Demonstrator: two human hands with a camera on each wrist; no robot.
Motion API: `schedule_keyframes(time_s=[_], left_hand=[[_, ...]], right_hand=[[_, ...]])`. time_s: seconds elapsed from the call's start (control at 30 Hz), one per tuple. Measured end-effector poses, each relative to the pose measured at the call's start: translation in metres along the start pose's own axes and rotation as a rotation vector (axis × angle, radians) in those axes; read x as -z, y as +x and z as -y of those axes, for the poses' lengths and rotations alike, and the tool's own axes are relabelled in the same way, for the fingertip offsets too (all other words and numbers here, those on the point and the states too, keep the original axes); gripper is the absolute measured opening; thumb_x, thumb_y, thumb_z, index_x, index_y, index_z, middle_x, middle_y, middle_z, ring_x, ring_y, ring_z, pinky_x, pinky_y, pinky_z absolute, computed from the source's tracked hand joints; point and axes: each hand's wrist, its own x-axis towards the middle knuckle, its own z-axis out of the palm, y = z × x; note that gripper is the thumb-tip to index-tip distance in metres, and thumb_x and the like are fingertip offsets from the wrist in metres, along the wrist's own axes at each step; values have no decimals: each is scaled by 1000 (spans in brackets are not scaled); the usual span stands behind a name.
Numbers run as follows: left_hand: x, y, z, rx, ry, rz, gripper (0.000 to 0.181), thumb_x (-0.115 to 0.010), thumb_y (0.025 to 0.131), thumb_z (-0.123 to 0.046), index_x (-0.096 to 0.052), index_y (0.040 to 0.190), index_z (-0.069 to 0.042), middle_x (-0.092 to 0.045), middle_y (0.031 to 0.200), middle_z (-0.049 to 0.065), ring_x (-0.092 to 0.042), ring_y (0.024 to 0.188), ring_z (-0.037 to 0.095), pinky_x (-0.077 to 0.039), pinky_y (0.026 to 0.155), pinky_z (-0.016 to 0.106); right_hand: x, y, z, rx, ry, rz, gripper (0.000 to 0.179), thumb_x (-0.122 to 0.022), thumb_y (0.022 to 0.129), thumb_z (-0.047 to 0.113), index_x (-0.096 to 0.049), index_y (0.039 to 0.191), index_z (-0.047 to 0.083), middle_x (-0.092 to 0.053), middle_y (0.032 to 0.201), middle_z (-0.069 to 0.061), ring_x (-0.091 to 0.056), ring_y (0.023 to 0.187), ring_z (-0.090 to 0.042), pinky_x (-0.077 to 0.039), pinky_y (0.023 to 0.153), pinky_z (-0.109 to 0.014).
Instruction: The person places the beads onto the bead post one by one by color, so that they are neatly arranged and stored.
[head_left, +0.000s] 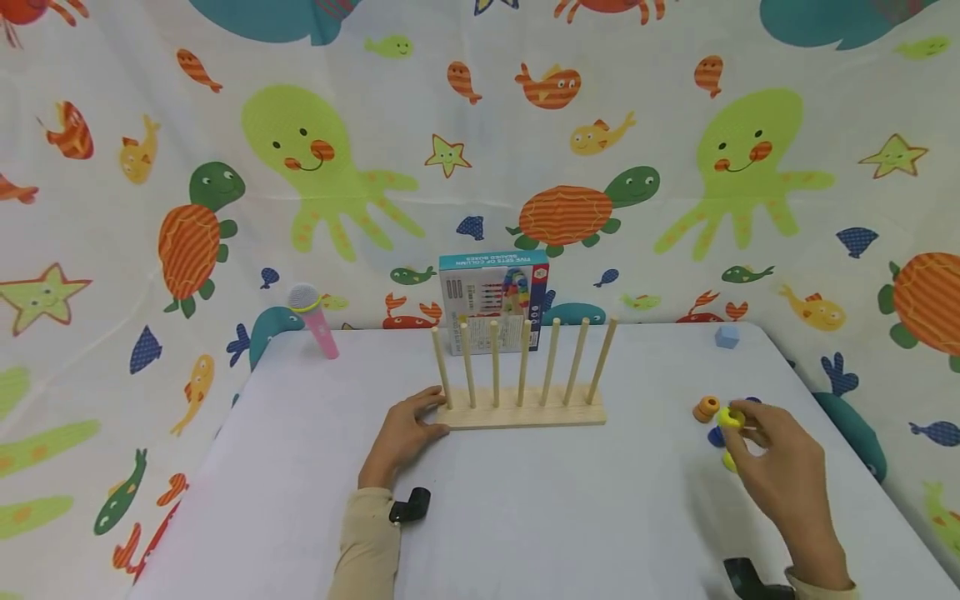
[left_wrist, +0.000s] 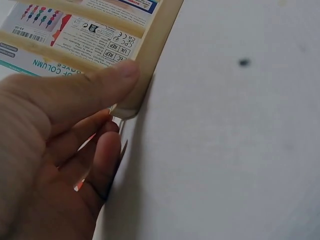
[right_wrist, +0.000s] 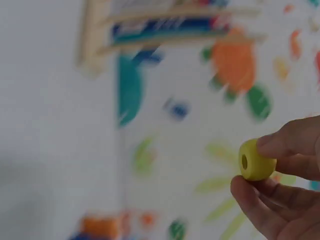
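Observation:
Near the middle of the table stands a wooden peg rack [head_left: 525, 408], a flat base with several upright bare pegs. My left hand [head_left: 407, 435] grips the left end of that base; in the left wrist view the thumb [left_wrist: 112, 82] lies on the base and the fingers curl by its end. Over on the right, my right hand [head_left: 783, 467] pinches a yellow bead [right_wrist: 257, 160] between thumb and fingers, raised off the table, its hole showing. Beneath and beside that hand are an orange bead [head_left: 707, 408], a blue bead [head_left: 716, 437] and another yellow bead [head_left: 729, 461], partly hidden.
A printed toy box [head_left: 487, 292] stands upright behind the rack. At the back left is a pink toy microphone [head_left: 321, 329], and a light blue cube [head_left: 727, 336] sits at the back right. A sea-animal cloth [head_left: 480, 192] hangs behind the white table [head_left: 555, 517].

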Motion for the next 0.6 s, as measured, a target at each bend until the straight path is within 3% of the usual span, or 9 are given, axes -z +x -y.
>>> schedule_keyframes(time_s=[0.1,0.2,0.3,0.43,0.6], left_hand=[[-2,0,-1,-8,-7,-9,51,-87,79,-6,-71,127,-3,-58,148,5,-47,139,32,-48,98,48],[0,-1,0,-11,-19,-10,50,-87,79,-6,-72,127,-3,-58,148,4,-50,137,30,-48,95,45],[0,-2,2,-20,-28,-9,50,-87,78,-7,-72,126,-4,-58,147,3,-54,131,25,-48,87,37],[-1,-2,5,-53,-11,-26,47,-88,78,-7,-74,123,-4,-61,144,4,-58,120,23,-48,80,31],[1,-2,5,-76,-8,-19,44,-87,79,-11,-75,121,-5,-62,142,2,-61,119,24,-50,84,35]], right_hand=[[3,18,41,192,153,-43,39,-78,82,-9,-68,120,-5,-69,115,-20,-67,94,-33,-36,84,1],[-9,37,89,376,295,-14,41,-78,82,-11,-68,121,-3,-71,116,-15,-68,96,-26,-40,92,-5],[-29,51,140,527,400,69,38,-78,84,-7,-70,121,-1,-71,119,-12,-68,103,-25,-49,96,-22],[-66,68,203,661,511,181,31,-76,89,-2,-71,120,0,-71,122,-12,-65,116,-27,-51,99,-43],[-107,82,248,732,514,232,25,-73,92,0,-72,117,0,-72,121,-13,-65,119,-28,-49,103,-41]])
